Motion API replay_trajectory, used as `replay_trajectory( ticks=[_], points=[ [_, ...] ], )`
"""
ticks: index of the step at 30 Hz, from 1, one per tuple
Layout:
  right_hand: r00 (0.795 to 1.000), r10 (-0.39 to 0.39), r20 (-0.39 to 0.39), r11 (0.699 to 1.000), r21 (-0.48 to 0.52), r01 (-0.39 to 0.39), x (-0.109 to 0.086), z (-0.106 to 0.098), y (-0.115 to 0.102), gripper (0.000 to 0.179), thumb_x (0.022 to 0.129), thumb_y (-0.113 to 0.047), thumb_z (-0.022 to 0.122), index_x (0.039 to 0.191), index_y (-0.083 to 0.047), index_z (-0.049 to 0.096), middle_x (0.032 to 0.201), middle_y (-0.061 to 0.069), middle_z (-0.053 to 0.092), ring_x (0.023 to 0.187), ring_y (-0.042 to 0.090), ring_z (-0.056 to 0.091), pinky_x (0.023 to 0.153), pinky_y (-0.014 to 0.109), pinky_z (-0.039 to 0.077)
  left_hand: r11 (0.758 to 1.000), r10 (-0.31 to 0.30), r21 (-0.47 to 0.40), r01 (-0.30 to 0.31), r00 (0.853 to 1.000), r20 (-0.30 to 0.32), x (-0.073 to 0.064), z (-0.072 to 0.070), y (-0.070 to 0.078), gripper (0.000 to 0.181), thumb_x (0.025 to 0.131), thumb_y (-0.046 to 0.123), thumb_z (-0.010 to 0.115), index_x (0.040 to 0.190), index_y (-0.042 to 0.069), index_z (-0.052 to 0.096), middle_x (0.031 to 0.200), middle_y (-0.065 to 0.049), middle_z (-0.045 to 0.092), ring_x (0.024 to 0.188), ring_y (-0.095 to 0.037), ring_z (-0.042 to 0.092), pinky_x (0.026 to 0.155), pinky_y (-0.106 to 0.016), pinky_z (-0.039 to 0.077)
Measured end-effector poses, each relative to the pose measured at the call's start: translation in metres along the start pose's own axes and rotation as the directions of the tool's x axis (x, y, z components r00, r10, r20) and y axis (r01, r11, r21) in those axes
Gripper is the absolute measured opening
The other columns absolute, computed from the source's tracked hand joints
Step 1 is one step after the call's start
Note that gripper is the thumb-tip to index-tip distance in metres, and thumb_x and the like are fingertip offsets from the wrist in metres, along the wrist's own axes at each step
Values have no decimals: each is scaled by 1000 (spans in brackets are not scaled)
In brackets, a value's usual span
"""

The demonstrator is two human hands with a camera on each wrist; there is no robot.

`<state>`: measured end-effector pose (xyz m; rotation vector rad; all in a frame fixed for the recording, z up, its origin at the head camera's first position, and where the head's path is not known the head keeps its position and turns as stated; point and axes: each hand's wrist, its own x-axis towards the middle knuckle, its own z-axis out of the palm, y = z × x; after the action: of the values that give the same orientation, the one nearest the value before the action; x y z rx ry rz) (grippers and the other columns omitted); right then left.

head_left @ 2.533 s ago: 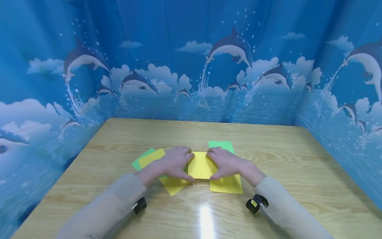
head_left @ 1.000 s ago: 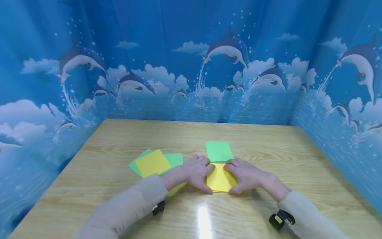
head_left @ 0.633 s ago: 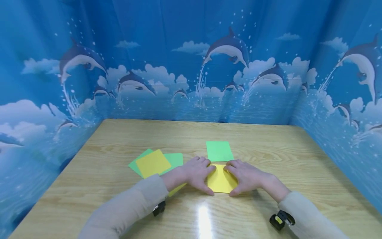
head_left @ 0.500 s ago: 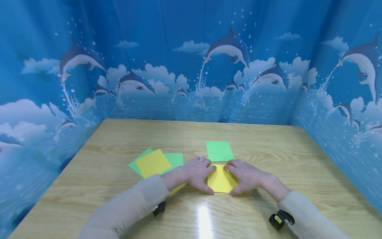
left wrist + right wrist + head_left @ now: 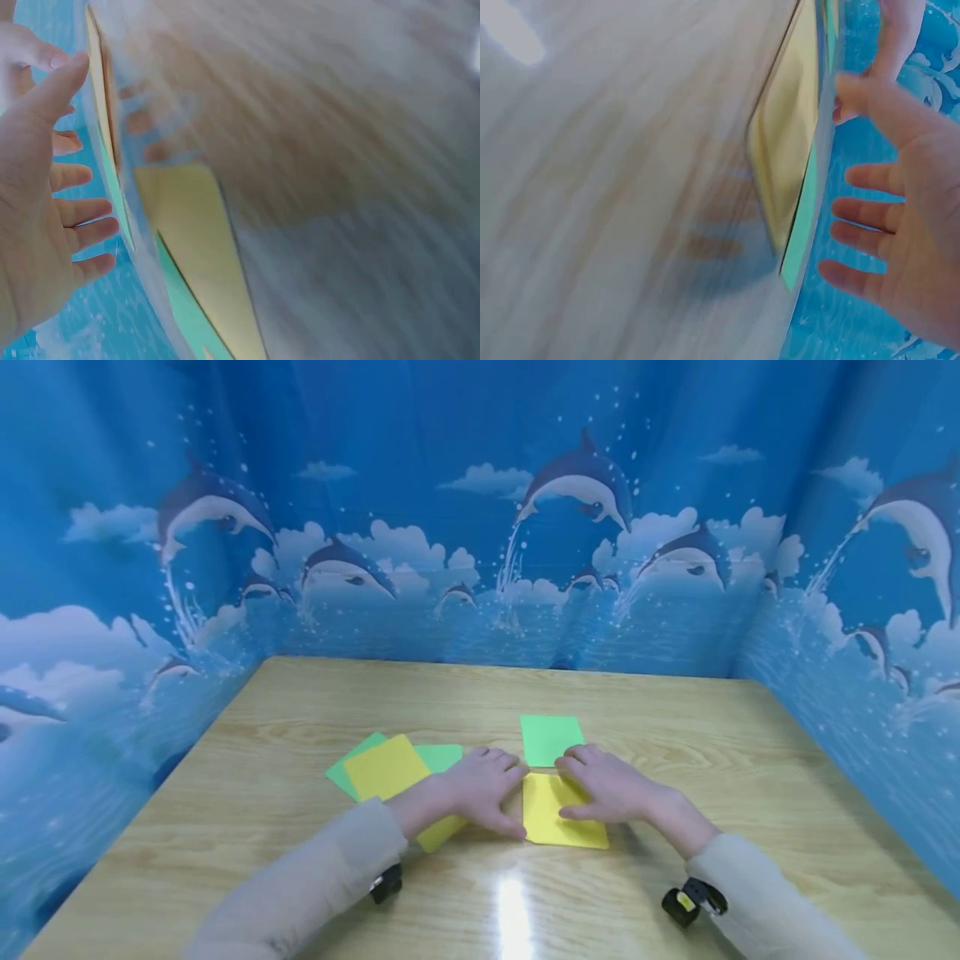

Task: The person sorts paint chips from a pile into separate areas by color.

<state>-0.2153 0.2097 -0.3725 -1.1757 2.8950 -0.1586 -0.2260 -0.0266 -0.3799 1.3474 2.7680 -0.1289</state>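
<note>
A yellow paper square (image 5: 546,827) lies flat between the two hands; in the right wrist view the yellow paper (image 5: 784,142) shows a second edge along its side. My left hand (image 5: 483,789) is at its left edge, thumb towards the near corner, fingers relaxed and apart. Over the right part of the square is my right hand (image 5: 611,785), its thumb and fingers spread and curled around nothing. Both wrist views show the fingers loose, with no paper between them. A green paper square (image 5: 551,741) lies just beyond the yellow one.
On the left is a loose overlapping pile with a yellow square (image 5: 386,767) on top and green squares (image 5: 442,757) below, partly under the left forearm. Another yellow corner (image 5: 441,835) sticks out nearer. Dolphin-print curtain (image 5: 480,510) surrounds the wooden table (image 5: 637,702).
Both hands brought a yellow square from the left onto the one in front of the green square and held its sides. Now the right hand has loosened and lifted; the left has drawn slightly left.
</note>
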Motion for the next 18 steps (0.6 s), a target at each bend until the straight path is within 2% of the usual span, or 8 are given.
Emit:
replay_trajectory(
  ticks=[4, 8, 13, 18],
  points=[
    [999, 2, -38, 1000, -24, -3, 12, -3, -4, 64, 80, -37, 69, 125, 3, 50, 121, 17, 51, 110, 31, 48, 92, 44, 43, 997, -75, -26, 75, 997, 6, -11, -2, -14, 88, 77, 70, 52, 140, 8, 38, 139, -10, 42, 128, -25, 37, 104, -44, 30],
    [998, 0, -56, 999, -42, -3, 22, -6, -9, 63, 80, -36, 70, 126, 2, 49, 122, 16, 51, 113, 31, 47, 92, 45, 43, 987, -154, -43, 154, 988, -5, -27, -2, -29, 86, 78, 67, 54, 139, 7, 39, 137, -10, 43, 127, -27, 37, 105, -45, 29],
    [997, -26, -69, 998, -54, 22, 35, -10, -16, 63, 81, -36, 69, 126, 2, 49, 123, 16, 51, 115, 32, 46, 92, 45, 42, 976, -213, -60, 210, 976, -43, -48, 1, -45, 85, 78, 64, 58, 136, 4, 42, 134, -13, 45, 125, -30, 39, 104, -46, 29],
    [997, -39, -64, 998, -48, 36, 49, -13, -23, 62, 81, -34, 70, 128, 2, 48, 125, 17, 50, 114, 32, 46, 89, 45, 43, 962, -268, -65, 265, 962, -46, -66, 6, -59, 88, 77, 65, 58, 137, 3, 40, 136, -15, 44, 126, -31, 38, 104, -48, 28]
  ],
)
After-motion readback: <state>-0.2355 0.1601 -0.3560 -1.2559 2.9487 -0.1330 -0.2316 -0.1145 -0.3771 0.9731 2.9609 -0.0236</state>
